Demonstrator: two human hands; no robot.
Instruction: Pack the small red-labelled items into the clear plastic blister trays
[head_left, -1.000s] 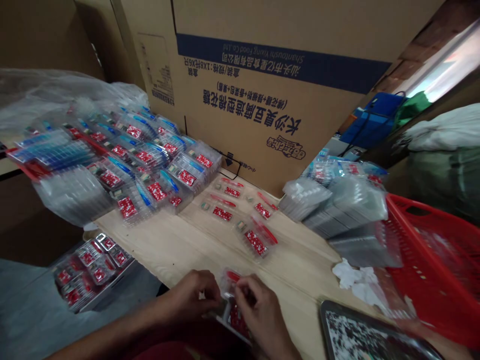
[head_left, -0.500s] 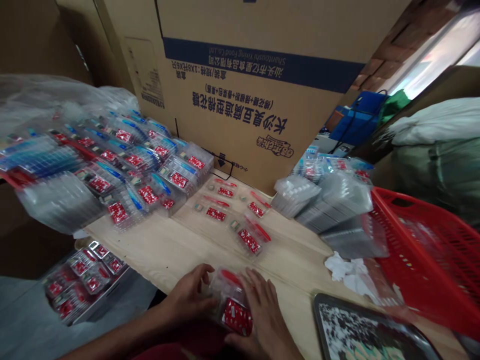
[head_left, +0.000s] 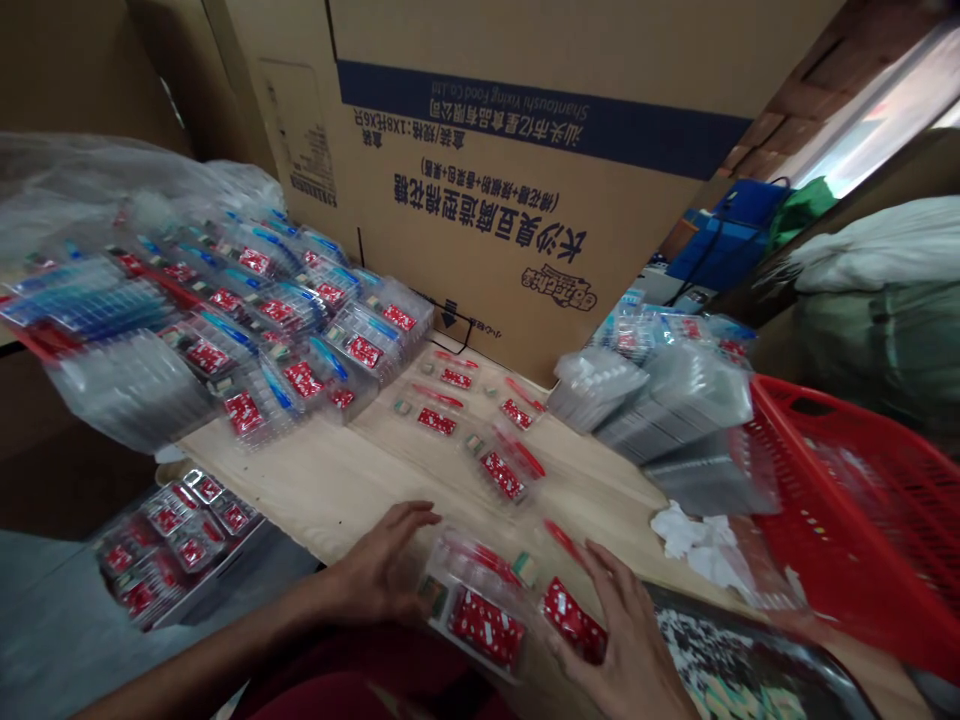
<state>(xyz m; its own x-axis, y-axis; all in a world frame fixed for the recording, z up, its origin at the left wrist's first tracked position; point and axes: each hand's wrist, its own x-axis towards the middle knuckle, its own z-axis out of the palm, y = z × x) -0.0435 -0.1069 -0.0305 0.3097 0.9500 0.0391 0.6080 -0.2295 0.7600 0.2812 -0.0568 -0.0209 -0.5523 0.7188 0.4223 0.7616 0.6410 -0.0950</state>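
At the table's front edge, my left hand (head_left: 394, 575) grips the left side of a clear plastic tray pack (head_left: 487, 628). The pack shows a red, white-spotted sachet, a red piece along its top and a small dark green packet. To the right, my right hand (head_left: 622, 640) is closed on a second clear tray pack (head_left: 571, 618) with a similar sachet, a red piece and a green packet. The two packs lie side by side, slightly tilted to each other. Farther in on the table (head_left: 352, 490) are several more red-filled packs (head_left: 502, 475).
Piles of blue-topped packs (head_left: 300, 380) cover the left side. Behind stands a large carton (head_left: 487, 220). On the right are stacked clear trays (head_left: 675, 400), a red basket (head_left: 862, 500), crumpled white paper (head_left: 694, 535) and a dark tray (head_left: 750, 660). A box of packs (head_left: 180, 550) sits lower left.
My hands, earlier together around what looked like one pack, have moved apart. A second pack now shows in my right hand, shifted to the right. The view has tilted slightly.
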